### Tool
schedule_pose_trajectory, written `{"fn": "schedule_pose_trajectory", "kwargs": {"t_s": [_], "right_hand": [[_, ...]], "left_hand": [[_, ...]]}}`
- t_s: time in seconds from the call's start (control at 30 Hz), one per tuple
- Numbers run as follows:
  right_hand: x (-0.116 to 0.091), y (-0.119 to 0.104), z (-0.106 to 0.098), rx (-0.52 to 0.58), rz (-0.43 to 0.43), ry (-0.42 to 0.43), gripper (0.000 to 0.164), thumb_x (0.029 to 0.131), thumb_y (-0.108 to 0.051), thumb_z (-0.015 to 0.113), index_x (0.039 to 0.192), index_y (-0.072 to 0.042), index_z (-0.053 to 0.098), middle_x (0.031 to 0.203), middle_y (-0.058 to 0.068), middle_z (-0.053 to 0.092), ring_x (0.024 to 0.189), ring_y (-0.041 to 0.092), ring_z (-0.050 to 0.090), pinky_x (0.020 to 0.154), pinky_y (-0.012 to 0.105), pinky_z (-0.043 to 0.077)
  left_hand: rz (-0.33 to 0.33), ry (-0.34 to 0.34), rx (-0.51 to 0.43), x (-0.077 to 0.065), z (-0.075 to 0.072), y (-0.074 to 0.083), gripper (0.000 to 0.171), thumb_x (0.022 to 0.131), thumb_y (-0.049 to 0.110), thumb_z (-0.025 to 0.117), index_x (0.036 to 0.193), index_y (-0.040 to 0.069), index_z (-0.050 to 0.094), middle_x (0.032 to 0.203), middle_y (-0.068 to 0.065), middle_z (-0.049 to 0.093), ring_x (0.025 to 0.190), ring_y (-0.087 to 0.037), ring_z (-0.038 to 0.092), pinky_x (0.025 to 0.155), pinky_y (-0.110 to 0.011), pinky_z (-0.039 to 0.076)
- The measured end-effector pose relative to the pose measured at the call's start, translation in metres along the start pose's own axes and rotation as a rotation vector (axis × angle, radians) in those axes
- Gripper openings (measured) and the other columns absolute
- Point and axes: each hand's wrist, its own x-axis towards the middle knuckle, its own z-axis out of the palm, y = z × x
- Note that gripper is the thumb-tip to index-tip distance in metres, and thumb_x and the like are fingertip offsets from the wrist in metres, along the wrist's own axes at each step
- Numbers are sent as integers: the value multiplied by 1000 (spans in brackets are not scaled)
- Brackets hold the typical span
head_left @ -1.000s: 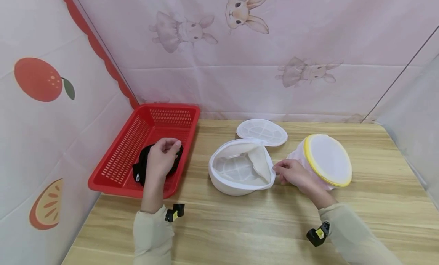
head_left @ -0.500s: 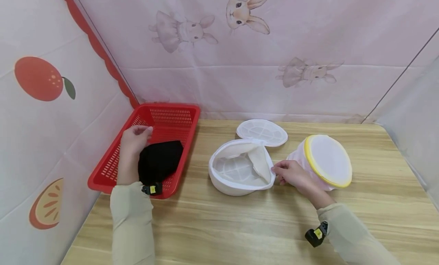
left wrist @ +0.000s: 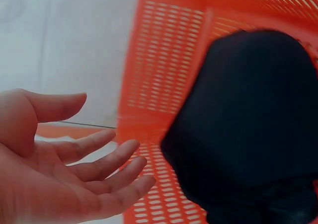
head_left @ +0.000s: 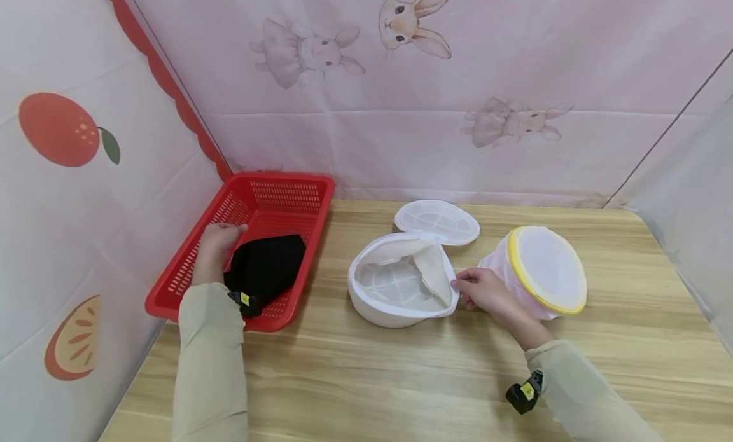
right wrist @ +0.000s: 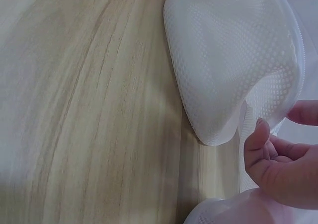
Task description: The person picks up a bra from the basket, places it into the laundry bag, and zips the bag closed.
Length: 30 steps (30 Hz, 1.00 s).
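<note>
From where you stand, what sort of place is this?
Probably a makeshift, sheeted-off work corner; what lies beyond is out of view. A wood-grain table has a rabbit-printed sheet behind it and a fruit-printed sheet at one side.

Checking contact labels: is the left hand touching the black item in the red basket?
Apart. The left wrist view shows it: a strip of the red basket is visible between the fingers of the left hand and the black item.
</note>
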Motion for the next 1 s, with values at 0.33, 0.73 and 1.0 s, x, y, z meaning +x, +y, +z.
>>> {"fn": "schedule_pose_trajectory", "kwargs": {"t_s": [0.33,0.73,1.0], "right_hand": [[-2,1,0,14,-12,-3,28,89,-8,53,108,12,52,66,1,51,58,9,48,54,24,45],[-3,3,-3,15,-43,-11,27,89,-8,54,107,13,52,69,3,51,58,10,48,54,25,46],[-4,3,-3,13,-32,-16,27,89,-10,56,106,11,54,71,6,53,59,10,49,54,25,45]], "left_hand": [[-42,-82,-22,17,8,-20,39,92,25,49,116,-3,38,103,-14,34,94,-32,36,85,-44,37],[-15,-119,-1,20,10,-24,13,90,14,50,92,1,48,105,-16,37,98,-32,34,92,-45,33],[-10,-125,-13,17,10,-24,12,90,13,50,93,1,52,104,-16,40,101,-34,35,96,-46,32]]}}
